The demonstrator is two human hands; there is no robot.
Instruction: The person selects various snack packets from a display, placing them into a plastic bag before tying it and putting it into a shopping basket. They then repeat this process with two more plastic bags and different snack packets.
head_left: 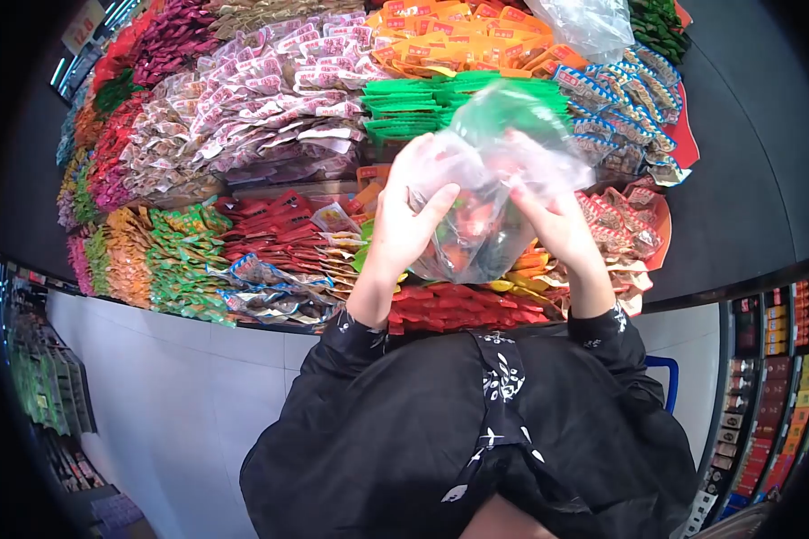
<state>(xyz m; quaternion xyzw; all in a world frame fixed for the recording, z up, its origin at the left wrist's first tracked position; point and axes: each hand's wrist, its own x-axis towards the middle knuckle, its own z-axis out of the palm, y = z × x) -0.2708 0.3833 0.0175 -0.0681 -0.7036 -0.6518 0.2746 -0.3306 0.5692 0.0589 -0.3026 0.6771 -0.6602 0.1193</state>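
Note:
A clear plastic bag [476, 225] is held up between my two hands, over the rows of small snack packets. Its body hangs down in the middle, and reddish and orange shapes show through it; whether they lie inside or behind it I cannot tell. My left hand [409, 207] grips the bag's left side, thumb against the film. On the right side, my right hand [553, 216] has its fingers closed on the plastic near the top. Green packets [404, 108] lie just beyond the bag, and red packets [463, 307] lie below it at the display's near edge.
Purple-white packets [270, 99], orange packets [458, 31] and blue-white packets [620, 99] fill the display. Another clear bag [589, 27] lies at the back. A dark counter surface [746, 180] is at the right. Stocked shelves [764, 413] stand at lower right.

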